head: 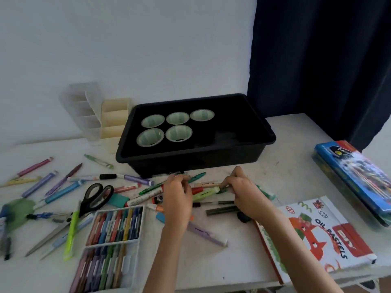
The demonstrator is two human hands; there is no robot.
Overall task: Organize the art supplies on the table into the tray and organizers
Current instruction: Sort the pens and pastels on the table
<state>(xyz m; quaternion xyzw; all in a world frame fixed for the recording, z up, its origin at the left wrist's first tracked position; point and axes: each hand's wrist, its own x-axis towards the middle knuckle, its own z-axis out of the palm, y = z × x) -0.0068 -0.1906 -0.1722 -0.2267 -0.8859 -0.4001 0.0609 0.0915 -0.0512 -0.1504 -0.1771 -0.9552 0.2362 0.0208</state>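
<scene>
A black tray (pixel 243 153) stands at the back of the white table and holds several paper cups (pixel 152 120). Left of it stand a clear organizer (pixel 84 115) and a cream organizer (pixel 114 119). Pens and markers (pixel 131 178) lie scattered in front of the tray. My left hand (pixel 177 195) and my right hand (pixel 243 191) are down in the pile just before the tray. Together they grip a small bunch of pens (pixel 206 190), among them a light green marker and a tan pencil. The fingertips are hidden among the pens.
Black-handled scissors (pixel 93 197) and an open tray of oil pastels (pixel 114 235) lie at front left. An oil pastels box lid (pixel 321 235) lies at front right, and a blue box (pixel 355 176) sits by the right edge. A dark curtain (pixel 321 60) hangs behind.
</scene>
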